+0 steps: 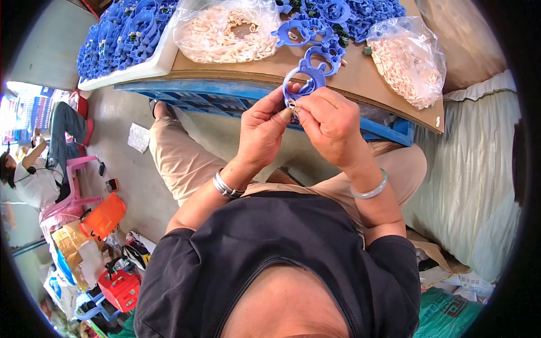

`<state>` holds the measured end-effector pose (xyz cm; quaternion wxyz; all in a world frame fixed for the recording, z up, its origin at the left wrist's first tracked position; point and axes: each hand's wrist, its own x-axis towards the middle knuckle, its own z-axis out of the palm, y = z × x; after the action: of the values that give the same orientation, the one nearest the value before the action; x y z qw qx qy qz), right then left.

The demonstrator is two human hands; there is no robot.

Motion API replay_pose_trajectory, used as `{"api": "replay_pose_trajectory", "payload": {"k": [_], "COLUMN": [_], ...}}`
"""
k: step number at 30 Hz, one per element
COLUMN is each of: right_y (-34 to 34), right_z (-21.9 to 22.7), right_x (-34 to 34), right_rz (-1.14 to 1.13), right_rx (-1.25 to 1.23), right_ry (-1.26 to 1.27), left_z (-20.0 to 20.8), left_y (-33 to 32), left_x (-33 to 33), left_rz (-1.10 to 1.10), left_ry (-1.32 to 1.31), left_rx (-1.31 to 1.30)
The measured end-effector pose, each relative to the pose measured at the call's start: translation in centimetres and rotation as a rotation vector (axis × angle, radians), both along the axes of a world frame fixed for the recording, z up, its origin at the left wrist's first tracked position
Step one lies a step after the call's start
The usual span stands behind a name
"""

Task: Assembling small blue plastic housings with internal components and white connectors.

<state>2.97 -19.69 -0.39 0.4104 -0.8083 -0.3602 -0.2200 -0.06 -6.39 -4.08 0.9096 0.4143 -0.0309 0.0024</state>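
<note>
In front of my body, just off the table's near edge, my left hand (261, 130) is closed on a blue plastic ring-shaped part (311, 85), its thumb and fingers at the lower rim. My right hand (333, 128) pinches at the same spot on the rim, fingertips touching those of the left. Something tiny shows between the fingertips, too small to name. Beyond the held part lie similar blue ring parts (322, 58) on the cardboard-covered table (236, 69). An open clear bag of small pale pieces (207, 35) lies to the left, and a second such bag (407, 63) to the right.
A white tray (134, 73) heaped with blue parts (121, 42) stands at the far left; another blue pile (369, 16) lies at the back. Under the table edge is a blue crate (186, 97). Large pale sacks (462, 169) flank my right. A seated person (39, 183) is at left.
</note>
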Motion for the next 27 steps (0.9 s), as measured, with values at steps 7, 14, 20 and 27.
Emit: {"api": "replay_pose_trajectory", "payload": {"k": [7, 14, 20, 27], "right_y": [0.03, 0.1, 0.16, 0.26], "right_z": [0.1, 0.4, 0.14, 0.21], "right_x": [-0.22, -0.51, -0.37, -0.66], "right_rz": [-0.031, -0.091, -0.07, -0.059], "right_rx": [0.086, -0.003, 0.026, 0.033], "right_ry": [0.249, 0.223, 0.164, 0.139], "left_z": [-0.36, -0.45, 0.17, 0.16], "left_y": [-0.19, -0.4, -0.21, -0.26], "left_x": [-0.16, -0.26, -0.04, -0.22], "left_rz": [0.01, 0.117, -0.033, 0.0], "left_ry": [0.036, -0.065, 0.063, 0.01], "left_rx": [0.113, 0.437, -0.015, 0.06]}}
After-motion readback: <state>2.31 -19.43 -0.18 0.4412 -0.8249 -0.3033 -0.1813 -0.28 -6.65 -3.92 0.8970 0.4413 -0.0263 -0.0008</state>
